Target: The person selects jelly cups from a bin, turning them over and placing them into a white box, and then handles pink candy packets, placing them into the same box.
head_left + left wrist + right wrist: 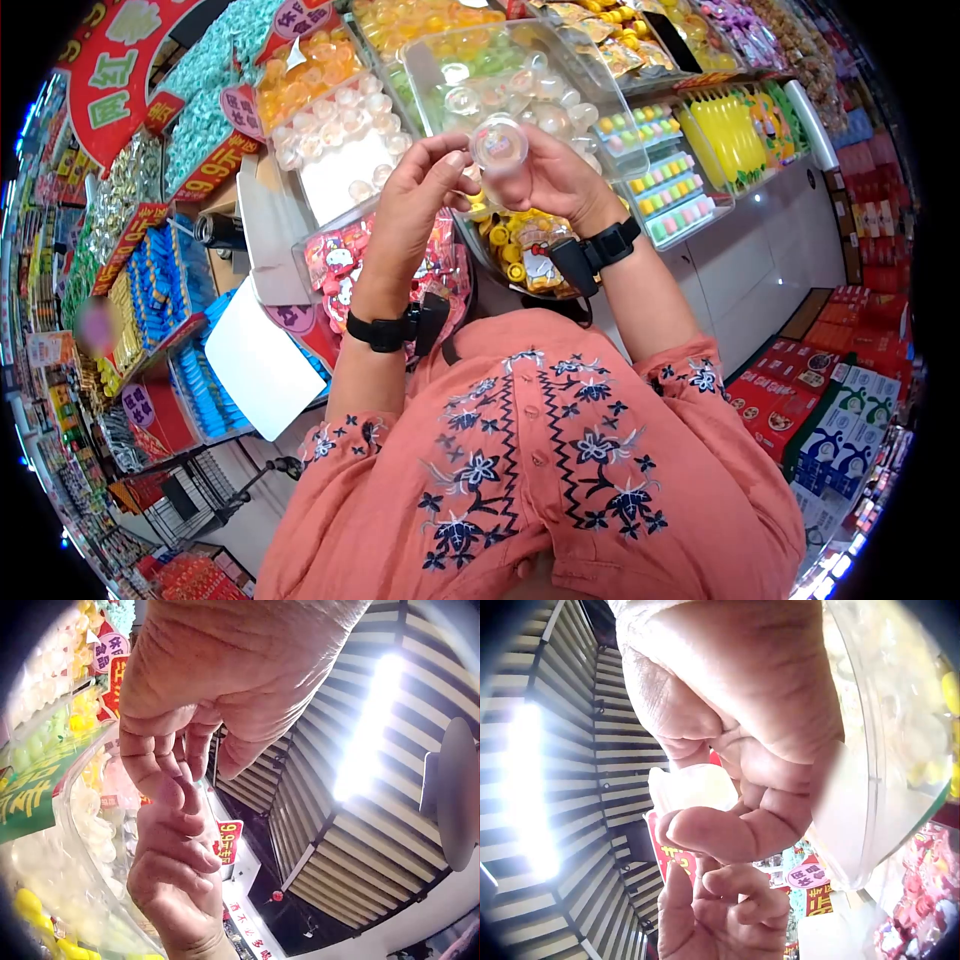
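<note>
My right hand [562,182] holds a small clear jelly cup [499,147] up over the display bins, its round top facing the head camera. In the right wrist view, the thumb and fingers are curled about the pale, translucent cup [696,787]. My left hand [425,190] is raised just left of it, fingers loosely bent, with its fingertips close to the cup. From the left wrist, the two hands overlap and the cup is hidden behind the fingers. Below the hands sit pink-wrapped sweets [345,262] and yellow-capped packs [520,250].
A clear plastic lid [440,65] stands tilted over bins of jelly cups just beyond the hands. White jelly cups [345,120] fill a bin at left. Trays of pastel sweets [665,190] lie to the right. A shopping cart [195,500] stands at lower left.
</note>
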Demonstrator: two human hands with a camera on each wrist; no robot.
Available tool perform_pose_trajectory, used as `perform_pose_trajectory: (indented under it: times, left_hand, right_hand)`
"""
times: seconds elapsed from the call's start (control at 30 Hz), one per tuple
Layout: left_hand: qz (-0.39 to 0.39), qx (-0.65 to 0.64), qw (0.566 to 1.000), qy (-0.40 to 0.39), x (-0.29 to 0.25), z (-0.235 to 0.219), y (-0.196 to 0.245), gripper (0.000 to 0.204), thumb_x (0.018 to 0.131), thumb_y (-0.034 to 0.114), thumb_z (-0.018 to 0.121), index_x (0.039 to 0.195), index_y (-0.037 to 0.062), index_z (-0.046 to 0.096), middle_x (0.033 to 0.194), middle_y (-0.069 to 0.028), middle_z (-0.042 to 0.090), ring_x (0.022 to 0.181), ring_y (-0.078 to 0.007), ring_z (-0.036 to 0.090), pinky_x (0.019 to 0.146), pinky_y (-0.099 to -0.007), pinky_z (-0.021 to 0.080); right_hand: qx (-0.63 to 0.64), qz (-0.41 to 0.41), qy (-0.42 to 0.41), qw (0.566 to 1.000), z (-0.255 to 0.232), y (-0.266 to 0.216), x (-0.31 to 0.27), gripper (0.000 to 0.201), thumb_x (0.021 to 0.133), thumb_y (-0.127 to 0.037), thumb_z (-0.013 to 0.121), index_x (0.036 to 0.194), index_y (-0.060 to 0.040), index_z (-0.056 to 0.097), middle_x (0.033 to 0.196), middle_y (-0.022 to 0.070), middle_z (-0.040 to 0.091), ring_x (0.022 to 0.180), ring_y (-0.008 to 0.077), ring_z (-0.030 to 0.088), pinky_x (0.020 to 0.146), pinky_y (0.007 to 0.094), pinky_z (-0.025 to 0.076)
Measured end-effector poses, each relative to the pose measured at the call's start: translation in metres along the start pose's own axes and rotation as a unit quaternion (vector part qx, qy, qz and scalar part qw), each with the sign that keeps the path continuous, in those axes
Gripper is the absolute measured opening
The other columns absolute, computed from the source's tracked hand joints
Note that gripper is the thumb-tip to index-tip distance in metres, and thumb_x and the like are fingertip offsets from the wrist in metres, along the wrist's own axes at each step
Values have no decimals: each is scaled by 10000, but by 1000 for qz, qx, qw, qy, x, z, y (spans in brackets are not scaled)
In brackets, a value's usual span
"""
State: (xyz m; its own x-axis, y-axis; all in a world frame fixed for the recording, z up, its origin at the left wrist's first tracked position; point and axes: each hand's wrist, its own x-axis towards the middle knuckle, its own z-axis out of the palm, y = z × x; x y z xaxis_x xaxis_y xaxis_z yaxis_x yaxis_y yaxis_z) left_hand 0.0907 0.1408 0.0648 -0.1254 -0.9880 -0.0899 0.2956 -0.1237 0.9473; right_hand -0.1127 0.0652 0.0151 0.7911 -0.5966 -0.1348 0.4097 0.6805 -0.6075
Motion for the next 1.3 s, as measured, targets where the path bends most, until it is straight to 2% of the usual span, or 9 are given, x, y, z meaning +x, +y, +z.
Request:
perform_pose_trajectory:
  times: [0.3,0.7,0.83,0.93,0.97,1.03,1.13,1.23,1.3]
  left_hand:
    - [0,-20,1000,-4,-5,-6,-6,290,1001,189,586,1233,15,587,949,-39,666,833,-105,647,697,-238,511]
    - [-13,-32,999,12,-6,-10,-10,276,1006,189,579,1222,17,586,929,-43,669,813,-105,646,693,-240,510]
    - [-8,-5,1000,26,-6,-12,-11,312,996,206,595,1234,6,576,1016,-63,653,860,-124,637,706,-242,513]
    - [34,79,994,67,-1,-14,-15,381,980,224,620,1271,-12,555,1111,-88,614,922,-143,623,753,-257,516]
    - [59,120,988,79,1,-19,-23,410,971,229,632,1282,-23,546,1149,-101,592,939,-154,622,781,-271,515]
    - [77,180,976,97,0,-18,-20,486,951,227,664,1330,-38,514,1224,-128,542,993,-178,612,856,-298,509]
    - [95,228,967,64,5,-25,-25,488,944,225,676,1330,-27,515,1225,-122,537,1008,-168,610,852,-297,509]
    - [64,152,985,59,7,-27,-13,447,968,227,640,1340,10,523,1199,-95,592,973,-159,625,819,-278,513]
    - [52,92,992,66,11,-35,-7,432,996,224,582,1371,27,492,1181,-91,625,970,-170,643,775,-263,523]
  right_hand:
    - [-28,0,-23,999,10,5,6,469,1058,-449,361,1203,-64,586,864,50,664,644,126,628,510,248,494]
    - [-28,12,-22,999,10,8,10,463,1054,-456,388,1198,-59,578,874,53,664,633,128,621,506,243,494]
    - [-27,11,-40,999,10,7,12,427,1045,-428,442,1191,-50,577,883,71,670,669,140,644,537,254,528]
    - [-94,-27,64,993,27,5,14,392,1026,-381,516,1201,-34,559,895,92,671,720,158,671,587,270,568]
    - [-93,-40,83,991,35,4,14,359,1000,-315,589,1193,-16,541,948,112,668,775,176,689,642,286,593]
    - [-145,-56,126,980,43,6,20,325,1000,-287,591,1190,-25,547,989,106,662,824,179,695,680,284,597]
    - [-224,-73,172,956,55,7,25,288,997,-226,591,1186,-15,546,1056,105,644,898,175,687,755,282,589]
    - [-289,-98,169,937,68,9,31,299,1001,-191,564,1221,10,538,1102,100,625,967,165,662,829,303,573]
    - [-306,-139,145,931,74,9,37,320,984,-175,569,1224,32,527,1090,122,627,936,172,668,797,297,576]
